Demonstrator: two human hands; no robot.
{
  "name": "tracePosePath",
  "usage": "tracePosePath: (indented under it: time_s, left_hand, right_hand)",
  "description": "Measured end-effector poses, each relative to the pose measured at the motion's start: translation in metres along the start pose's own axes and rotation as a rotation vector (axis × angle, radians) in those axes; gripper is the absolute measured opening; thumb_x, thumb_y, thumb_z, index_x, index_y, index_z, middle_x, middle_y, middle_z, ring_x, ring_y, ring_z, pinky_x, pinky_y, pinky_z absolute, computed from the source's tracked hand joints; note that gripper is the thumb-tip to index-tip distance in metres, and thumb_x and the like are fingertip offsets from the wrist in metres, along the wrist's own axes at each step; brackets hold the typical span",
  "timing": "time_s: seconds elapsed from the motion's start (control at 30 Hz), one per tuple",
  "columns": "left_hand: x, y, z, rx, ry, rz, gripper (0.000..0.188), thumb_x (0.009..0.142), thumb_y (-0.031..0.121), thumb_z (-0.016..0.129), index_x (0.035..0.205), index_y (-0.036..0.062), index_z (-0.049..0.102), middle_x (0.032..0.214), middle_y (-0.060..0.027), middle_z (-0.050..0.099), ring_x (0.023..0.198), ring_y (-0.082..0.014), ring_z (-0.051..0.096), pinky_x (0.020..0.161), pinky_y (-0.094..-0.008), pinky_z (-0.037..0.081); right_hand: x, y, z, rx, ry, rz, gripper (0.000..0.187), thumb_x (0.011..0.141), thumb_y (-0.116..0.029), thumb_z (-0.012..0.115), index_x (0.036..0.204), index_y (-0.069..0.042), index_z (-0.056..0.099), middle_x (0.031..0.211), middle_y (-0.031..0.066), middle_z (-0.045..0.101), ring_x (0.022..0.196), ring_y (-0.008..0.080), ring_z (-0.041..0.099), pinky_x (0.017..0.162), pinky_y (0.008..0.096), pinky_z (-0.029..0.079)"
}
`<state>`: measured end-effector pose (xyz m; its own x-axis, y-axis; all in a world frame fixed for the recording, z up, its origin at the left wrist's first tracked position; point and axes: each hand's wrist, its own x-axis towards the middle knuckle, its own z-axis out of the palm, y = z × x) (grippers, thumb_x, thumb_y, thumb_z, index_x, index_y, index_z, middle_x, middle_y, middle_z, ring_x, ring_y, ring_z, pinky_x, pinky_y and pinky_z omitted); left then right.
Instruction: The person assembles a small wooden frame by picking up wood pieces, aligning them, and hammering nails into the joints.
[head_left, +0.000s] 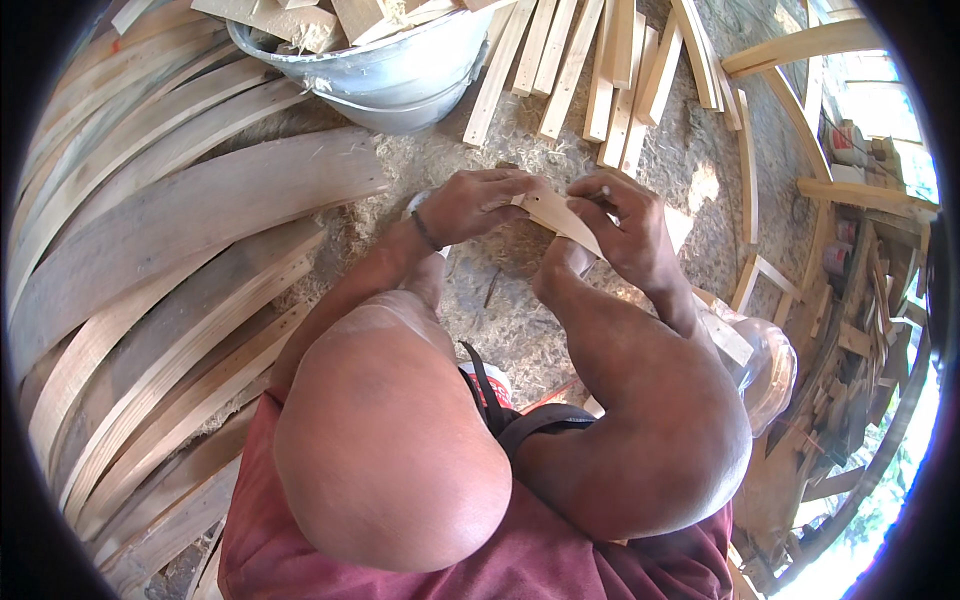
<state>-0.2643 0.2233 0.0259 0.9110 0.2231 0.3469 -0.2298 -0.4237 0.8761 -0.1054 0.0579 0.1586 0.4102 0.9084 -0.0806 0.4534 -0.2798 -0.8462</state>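
Note:
A small flat piece of pale wood [562,219] with a couple of dark spots slants between my hands, above the floor and in front of my bare knees. My left hand [482,204], with a dark band at the wrist, is closed on its left end. At its right side, my right hand [636,228] is curled, thumb and fingers bent in against the wood. Whether those fingers also hold something small is hidden. The wood's lower right tip points towards my right shin.
Curved planks [200,190] are stacked at the left. A grey tub [400,75] of wood offcuts stands ahead, beside several straight wooden strips [575,75]. A clear plastic container [770,375] sits by my right knee. Wood shavings cover the floor [500,320].

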Motion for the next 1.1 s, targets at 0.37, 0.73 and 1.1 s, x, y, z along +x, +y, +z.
tracePosePath:
  time_s: [0.37,0.73,1.1]
  left_hand:
    - [-0.001,0.0,-0.003,0.074,-0.027,-0.013,0.042,0.089,0.018,0.072,0.129,0.0095,0.064,0.122,-0.0157,0.069,0.11,-0.0337,0.068,0.093,-0.0407,0.056]
    - [-0.003,0.0,-0.006,0.076,0.026,0.03,0.044,0.085,0.016,0.076,0.127,0.0076,0.065,0.117,-0.0175,0.07,0.097,-0.0346,0.072,0.084,-0.0408,0.06]
    - [0.006,-0.002,0.004,0.074,-0.005,0.056,0.045,0.084,0.017,0.077,0.127,0.0064,0.066,0.118,-0.0191,0.07,0.102,-0.0365,0.07,0.088,-0.0417,0.059]
  right_hand:
    - [0.025,0.02,0.025,-0.192,-0.021,-0.264,0.017,0.081,-0.013,0.081,0.093,-0.004,0.074,0.085,0.0126,0.071,0.077,0.0268,0.07,0.067,0.0367,0.056]
    - [0.028,0.021,0.033,-0.049,0.01,0.084,0.019,0.079,-0.018,0.085,0.088,-0.003,0.077,0.077,0.0112,0.072,0.067,0.0186,0.067,0.061,0.0331,0.054]
    - [0.02,0.023,0.021,0.011,-0.006,0.232,0.017,0.082,-0.019,0.083,0.09,-0.005,0.077,0.078,0.0084,0.072,0.068,0.0142,0.067,0.061,0.0311,0.053]
